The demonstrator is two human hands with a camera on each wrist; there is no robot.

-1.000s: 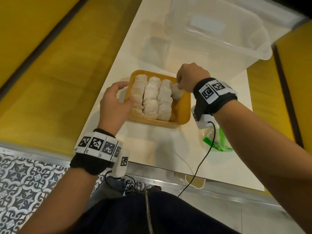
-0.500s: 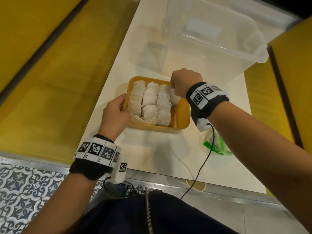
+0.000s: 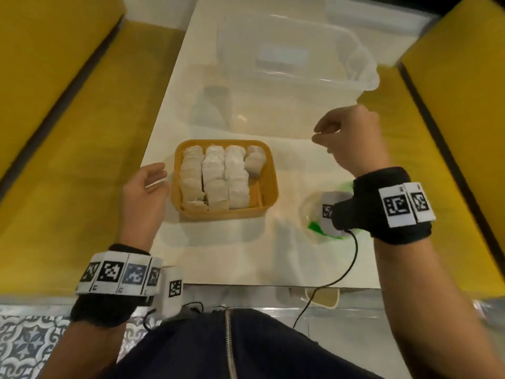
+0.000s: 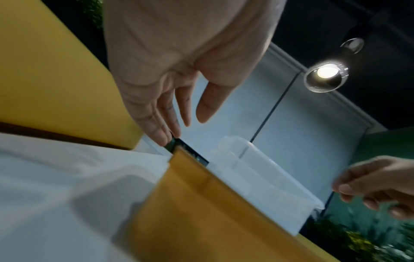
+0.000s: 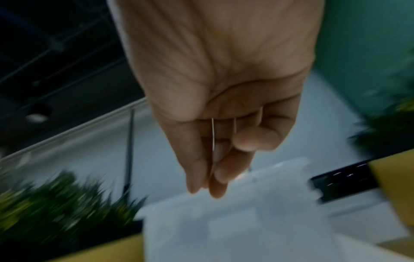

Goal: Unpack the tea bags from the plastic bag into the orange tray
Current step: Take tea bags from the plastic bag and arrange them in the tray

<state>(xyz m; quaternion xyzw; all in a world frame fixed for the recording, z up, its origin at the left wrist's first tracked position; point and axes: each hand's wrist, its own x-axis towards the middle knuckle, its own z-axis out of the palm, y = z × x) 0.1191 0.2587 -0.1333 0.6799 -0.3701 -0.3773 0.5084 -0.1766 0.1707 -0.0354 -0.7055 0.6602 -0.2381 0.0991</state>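
Both hands [image 3: 143,187] [image 3: 351,138] flank orange tray [image 3: 269,184] before clear bin [image 3: 300,86].

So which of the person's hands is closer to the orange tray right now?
The left. The left hand hovers open just beside the orange tray, at its left wall. The right hand has fingers loosely curled, empty, up and off to the tray's right, well clear of it.

A clear plastic bin [image 3: 297,69] stands on the white table [image 3: 218,250]; yellow benches [image 3: 54,110] flank it.
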